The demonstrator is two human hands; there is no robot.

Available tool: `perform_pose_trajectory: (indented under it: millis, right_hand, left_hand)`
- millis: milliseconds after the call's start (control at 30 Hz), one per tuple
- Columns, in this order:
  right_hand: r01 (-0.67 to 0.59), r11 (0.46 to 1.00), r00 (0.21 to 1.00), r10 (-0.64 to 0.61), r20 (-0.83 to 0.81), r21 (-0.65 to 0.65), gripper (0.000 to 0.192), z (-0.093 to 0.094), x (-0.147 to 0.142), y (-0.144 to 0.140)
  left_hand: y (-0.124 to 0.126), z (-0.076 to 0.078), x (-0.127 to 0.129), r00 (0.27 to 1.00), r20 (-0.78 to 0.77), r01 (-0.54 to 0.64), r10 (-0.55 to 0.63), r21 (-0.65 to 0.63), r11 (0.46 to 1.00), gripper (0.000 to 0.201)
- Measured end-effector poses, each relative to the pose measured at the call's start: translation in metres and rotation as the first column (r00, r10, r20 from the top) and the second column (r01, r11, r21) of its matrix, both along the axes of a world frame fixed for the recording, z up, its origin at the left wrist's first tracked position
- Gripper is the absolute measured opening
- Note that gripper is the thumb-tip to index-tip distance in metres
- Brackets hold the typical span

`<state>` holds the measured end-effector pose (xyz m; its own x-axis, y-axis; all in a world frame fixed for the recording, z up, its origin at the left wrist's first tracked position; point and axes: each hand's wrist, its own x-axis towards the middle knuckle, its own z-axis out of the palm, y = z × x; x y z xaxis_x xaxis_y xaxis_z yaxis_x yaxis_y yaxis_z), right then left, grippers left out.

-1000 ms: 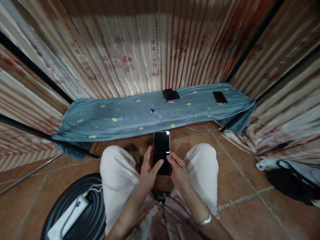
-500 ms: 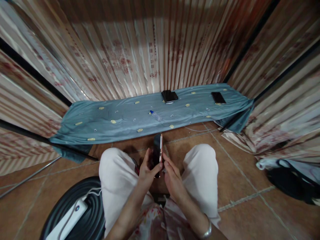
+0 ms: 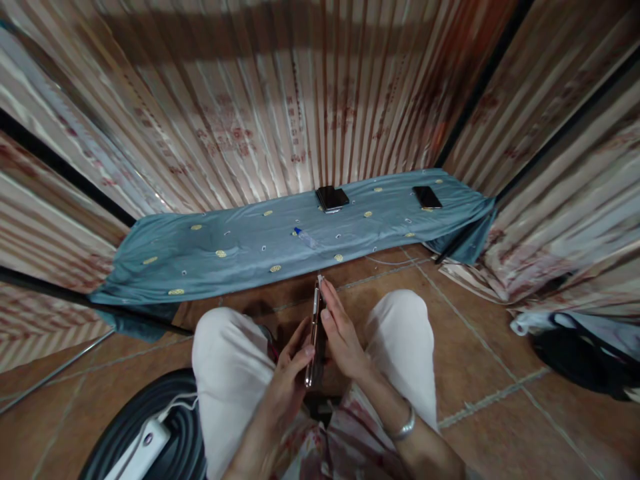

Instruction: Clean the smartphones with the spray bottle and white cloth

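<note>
Between my knees my left hand (image 3: 294,360) grips a smartphone (image 3: 314,340), its thumb along the near edge. The phone stands nearly edge-on to me, with a shiny metallic rim. On its right side my right hand (image 3: 345,333) lies along the phone's face, fingers straight and pressed together. A small whitish bit (image 3: 321,279) shows at the right fingertips by the phone's top end; what it is I cannot make out. The palm side of the right hand is hidden.
A low bench with a blue-green cloth (image 3: 240,260) bears stacked dark phones (image 3: 332,198), another phone (image 3: 427,197) and a clear blue-capped bottle (image 3: 305,237). A coiled black hose (image 3: 185,427) with a white power bank (image 3: 143,450) lies left; a black item (image 3: 575,357) lies right.
The phone has turned edge-on and come slightly nearer to me. My right hand has moved up along its right side, with straighter fingers. The view has shifted slightly.
</note>
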<state>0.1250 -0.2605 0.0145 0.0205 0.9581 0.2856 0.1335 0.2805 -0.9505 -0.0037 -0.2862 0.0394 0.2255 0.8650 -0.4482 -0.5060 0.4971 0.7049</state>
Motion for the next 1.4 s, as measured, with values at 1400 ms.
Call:
perform_pose_trajectory:
  millis: [1400]
  right_hand:
    - [-0.004, 0.999, 0.994, -0.001, 0.108, 0.053, 0.048, -0.012, 0.004, 0.007]
  left_hand:
    - [-0.002, 0.009, 0.001, 0.999, 0.038, -0.034, 0.034, -0.001, 0.999, 0.050]
